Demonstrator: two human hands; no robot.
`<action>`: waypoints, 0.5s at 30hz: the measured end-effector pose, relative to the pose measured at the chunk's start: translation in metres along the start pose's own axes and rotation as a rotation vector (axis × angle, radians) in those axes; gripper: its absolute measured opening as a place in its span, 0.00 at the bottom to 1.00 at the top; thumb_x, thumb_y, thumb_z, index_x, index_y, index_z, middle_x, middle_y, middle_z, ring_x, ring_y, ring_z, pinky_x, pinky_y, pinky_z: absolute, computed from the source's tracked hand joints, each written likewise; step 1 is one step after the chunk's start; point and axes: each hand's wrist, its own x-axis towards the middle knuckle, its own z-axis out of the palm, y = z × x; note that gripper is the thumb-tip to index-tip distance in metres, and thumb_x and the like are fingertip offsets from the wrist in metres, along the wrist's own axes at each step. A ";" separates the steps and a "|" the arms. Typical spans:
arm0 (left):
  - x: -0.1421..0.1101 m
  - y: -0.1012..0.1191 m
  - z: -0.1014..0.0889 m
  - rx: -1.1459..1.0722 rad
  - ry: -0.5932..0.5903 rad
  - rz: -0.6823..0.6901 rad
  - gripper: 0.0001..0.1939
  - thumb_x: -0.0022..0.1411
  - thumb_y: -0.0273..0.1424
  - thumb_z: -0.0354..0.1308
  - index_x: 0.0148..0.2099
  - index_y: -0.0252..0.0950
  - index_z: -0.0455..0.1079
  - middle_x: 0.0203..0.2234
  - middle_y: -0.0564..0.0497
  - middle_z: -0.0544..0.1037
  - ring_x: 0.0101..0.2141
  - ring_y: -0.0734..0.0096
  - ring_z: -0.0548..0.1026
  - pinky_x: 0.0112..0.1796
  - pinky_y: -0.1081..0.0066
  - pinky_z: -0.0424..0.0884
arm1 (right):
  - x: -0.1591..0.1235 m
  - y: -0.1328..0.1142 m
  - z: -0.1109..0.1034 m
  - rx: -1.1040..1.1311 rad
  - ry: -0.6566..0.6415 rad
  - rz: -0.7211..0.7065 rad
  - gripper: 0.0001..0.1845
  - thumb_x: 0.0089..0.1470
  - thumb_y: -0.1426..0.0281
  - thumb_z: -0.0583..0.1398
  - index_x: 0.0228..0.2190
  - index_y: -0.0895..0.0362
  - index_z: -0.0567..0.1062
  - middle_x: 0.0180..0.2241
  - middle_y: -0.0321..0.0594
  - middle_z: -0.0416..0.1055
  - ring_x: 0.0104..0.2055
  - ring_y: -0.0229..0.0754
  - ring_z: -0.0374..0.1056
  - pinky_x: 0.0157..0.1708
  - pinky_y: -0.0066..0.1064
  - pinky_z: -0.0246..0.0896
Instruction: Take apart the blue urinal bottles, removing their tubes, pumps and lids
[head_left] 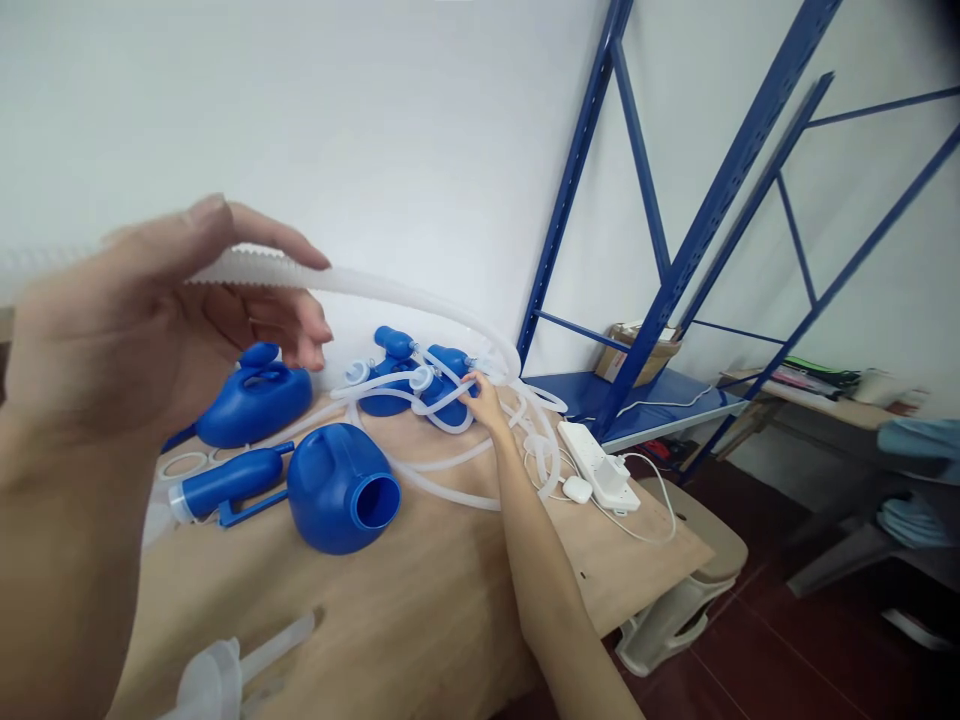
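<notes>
My left hand (150, 290), large at the left, holds up a translucent plastic hose (420, 290), its ribbed stretch running between thumb and fingers. From there the hose arcs right and bends down near the wall. My right hand (486, 402) reaches to the back of the table, fingers curled on a piece of hose beside a blue urinal bottle (446, 408); the exact grip is partly hidden. Another blue urinal bottle (386, 398) stands left of it. Closer to me, a blue urinal bottle (330, 490) lies with its round mouth open, near a blue bottle with a handle (259, 400).
A blue cylindrical part (232, 485) and a translucent plastic piece (214, 675) lie on the wooden table (420, 600). A white power strip (596, 465) with cables sits at the right edge. Beyond are a stool (697, 540) and blue metal shelving (637, 380) with a cardboard box (637, 352).
</notes>
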 end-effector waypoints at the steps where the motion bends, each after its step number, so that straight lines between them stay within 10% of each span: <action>1: -0.003 -0.005 -0.001 0.006 -0.020 0.016 0.18 0.74 0.40 0.54 0.42 0.34 0.82 0.22 0.47 0.82 0.20 0.62 0.80 0.22 0.67 0.76 | -0.001 -0.001 -0.004 0.015 -0.029 0.003 0.13 0.49 0.66 0.65 0.39 0.52 0.78 0.43 0.39 0.79 0.48 0.51 0.73 0.56 0.43 0.68; 7: -0.005 -0.027 -0.011 -0.031 -0.018 -0.036 0.17 0.69 0.44 0.59 0.41 0.36 0.81 0.21 0.47 0.82 0.18 0.62 0.80 0.22 0.67 0.77 | -0.013 -0.006 -0.023 0.103 -0.130 0.036 0.13 0.48 0.64 0.67 0.38 0.53 0.82 0.41 0.40 0.80 0.43 0.49 0.74 0.50 0.42 0.71; 15: -0.014 -0.043 -0.031 -0.026 0.060 -0.149 0.15 0.66 0.45 0.64 0.40 0.38 0.81 0.22 0.48 0.82 0.20 0.63 0.80 0.22 0.69 0.76 | -0.012 -0.003 -0.023 0.216 0.050 0.043 0.33 0.55 0.59 0.66 0.62 0.46 0.74 0.69 0.41 0.67 0.71 0.52 0.61 0.72 0.49 0.55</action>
